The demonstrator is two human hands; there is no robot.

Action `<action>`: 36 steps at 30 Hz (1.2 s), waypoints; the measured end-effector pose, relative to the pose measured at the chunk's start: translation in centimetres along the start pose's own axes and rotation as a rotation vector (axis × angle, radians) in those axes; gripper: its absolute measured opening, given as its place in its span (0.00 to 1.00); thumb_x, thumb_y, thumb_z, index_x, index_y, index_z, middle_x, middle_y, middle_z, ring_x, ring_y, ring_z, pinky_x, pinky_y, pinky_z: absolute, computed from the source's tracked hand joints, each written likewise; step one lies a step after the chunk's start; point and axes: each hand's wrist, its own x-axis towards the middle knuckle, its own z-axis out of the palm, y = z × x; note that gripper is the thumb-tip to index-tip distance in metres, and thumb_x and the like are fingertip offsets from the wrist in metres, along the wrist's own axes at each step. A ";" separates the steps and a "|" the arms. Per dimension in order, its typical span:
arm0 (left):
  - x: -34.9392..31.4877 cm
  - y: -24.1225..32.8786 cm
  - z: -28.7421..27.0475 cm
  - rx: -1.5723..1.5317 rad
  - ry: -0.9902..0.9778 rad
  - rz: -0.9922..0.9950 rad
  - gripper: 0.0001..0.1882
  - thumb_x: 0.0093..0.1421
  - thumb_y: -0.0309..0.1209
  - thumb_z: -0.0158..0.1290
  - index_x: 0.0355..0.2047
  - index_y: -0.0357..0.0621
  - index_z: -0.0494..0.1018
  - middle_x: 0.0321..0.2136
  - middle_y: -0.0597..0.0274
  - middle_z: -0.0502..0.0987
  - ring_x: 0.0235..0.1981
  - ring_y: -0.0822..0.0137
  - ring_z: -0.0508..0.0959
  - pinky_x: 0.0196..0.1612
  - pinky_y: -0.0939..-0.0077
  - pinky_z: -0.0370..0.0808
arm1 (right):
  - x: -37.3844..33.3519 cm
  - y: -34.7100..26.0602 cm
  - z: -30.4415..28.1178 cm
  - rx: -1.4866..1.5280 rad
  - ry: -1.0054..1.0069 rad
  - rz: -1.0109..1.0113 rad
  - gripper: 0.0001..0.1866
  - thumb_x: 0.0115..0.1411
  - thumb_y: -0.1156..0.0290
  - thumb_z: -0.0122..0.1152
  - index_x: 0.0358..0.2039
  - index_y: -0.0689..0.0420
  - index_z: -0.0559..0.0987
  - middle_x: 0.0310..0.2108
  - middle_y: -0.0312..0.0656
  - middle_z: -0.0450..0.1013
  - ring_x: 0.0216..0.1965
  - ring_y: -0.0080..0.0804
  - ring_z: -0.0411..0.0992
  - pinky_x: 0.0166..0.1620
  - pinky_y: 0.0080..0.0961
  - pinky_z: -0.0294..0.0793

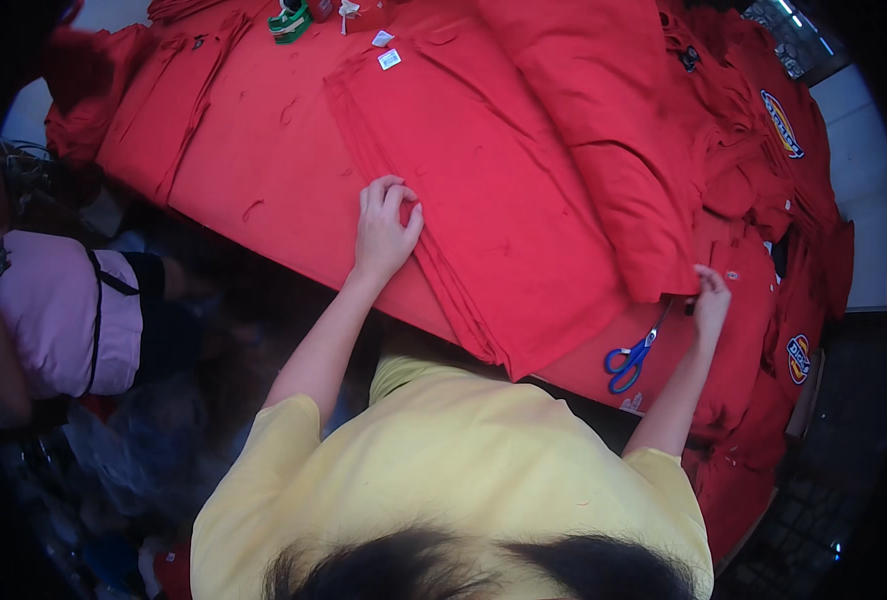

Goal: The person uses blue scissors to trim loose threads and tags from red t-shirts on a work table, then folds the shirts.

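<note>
My left hand [389, 228] lies at the left edge of a flat, folded red garment [454, 180] with layered edges. Its fingers are curled, thumb close to the forefinger; whatever may be between them is hidden. On the right, my right hand [711, 305] pinches the lower corner of another red garment [614, 150], which overlaps the first one's right side. A small dark bit shows beside those fingers, too unclear to name. Blue-handled scissors [629, 362] rest on the red table [364, 310] left of my right hand, blades toward the garment's hem.
More red garments lie folded at the far left [164, 110] and heaped along the right [744, 180], some with patches. A green object [290, 22] and white tags [390, 58] sit at the back. Someone in a pink top [59, 310] is at left, beside the table edge.
</note>
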 end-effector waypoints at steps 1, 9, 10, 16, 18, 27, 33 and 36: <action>0.4 0.4 0.2 -0.005 -0.001 -0.006 0.07 0.51 0.25 0.55 0.32 0.41 0.71 0.43 0.51 0.68 0.47 0.51 0.68 0.48 0.61 0.68 | 0.3 2.5 0.3 0.062 -0.124 -0.016 0.11 0.64 0.75 0.48 0.42 0.61 0.77 0.36 0.39 0.76 0.25 0.19 0.71 0.22 0.14 0.70; 0.8 -0.5 0.4 -0.137 0.082 -0.085 0.11 0.54 0.18 0.46 0.39 0.36 0.69 0.42 0.47 0.68 0.46 0.50 0.70 0.50 0.61 0.68 | -10.5 -4.5 5.5 -0.172 0.252 -0.467 0.08 0.59 0.80 0.51 0.39 0.62 0.76 0.34 0.42 0.69 0.37 0.30 0.71 0.38 0.24 0.69; 0.7 -0.4 0.4 -0.165 0.090 -0.101 0.11 0.54 0.18 0.45 0.39 0.36 0.68 0.42 0.47 0.68 0.46 0.50 0.70 0.50 0.62 0.68 | -11.6 -5.0 5.9 -0.136 0.186 -0.493 0.07 0.59 0.80 0.52 0.37 0.62 0.76 0.34 0.43 0.70 0.37 0.32 0.71 0.40 0.25 0.69; 1.9 -0.5 1.1 0.069 0.049 0.045 0.12 0.58 0.27 0.53 0.43 0.43 0.74 0.44 0.55 0.72 0.44 0.56 0.72 0.48 0.67 0.70 | -15.1 -6.0 11.1 -0.061 -0.366 -0.652 0.09 0.55 0.81 0.53 0.38 0.62 0.76 0.34 0.47 0.72 0.38 0.46 0.71 0.41 0.32 0.71; 3.8 0.7 0.8 0.259 0.002 0.189 0.13 0.58 0.29 0.54 0.44 0.45 0.75 0.44 0.57 0.72 0.45 0.55 0.72 0.47 0.67 0.70 | -14.2 -7.3 14.2 -0.125 -0.375 -0.827 0.11 0.54 0.80 0.54 0.39 0.61 0.77 0.33 0.48 0.72 0.38 0.47 0.70 0.42 0.36 0.71; 9.3 -1.4 -0.3 0.176 -0.427 -0.112 0.08 0.56 0.31 0.53 0.33 0.41 0.75 0.30 0.55 0.76 0.32 0.56 0.77 0.37 0.63 0.74 | -8.6 -9.8 19.2 -0.050 -0.295 -0.807 0.03 0.53 0.77 0.58 0.29 0.61 0.74 0.28 0.48 0.70 0.33 0.50 0.71 0.37 0.40 0.71; 8.3 2.3 7.4 0.128 -0.097 0.412 0.09 0.57 0.34 0.55 0.36 0.44 0.74 0.31 0.56 0.74 0.36 0.55 0.75 0.39 0.64 0.72 | -5.3 -8.5 19.6 -0.297 -0.211 -0.770 0.04 0.55 0.77 0.57 0.30 0.61 0.72 0.28 0.51 0.69 0.34 0.50 0.70 0.38 0.41 0.69; 8.0 0.9 6.7 -0.052 -0.207 0.201 0.07 0.57 0.31 0.55 0.34 0.42 0.73 0.30 0.55 0.72 0.32 0.56 0.74 0.37 0.68 0.72 | -6.1 -8.9 17.2 -0.161 -0.412 -0.782 0.03 0.54 0.78 0.54 0.29 0.61 0.70 0.27 0.51 0.68 0.33 0.51 0.69 0.37 0.41 0.68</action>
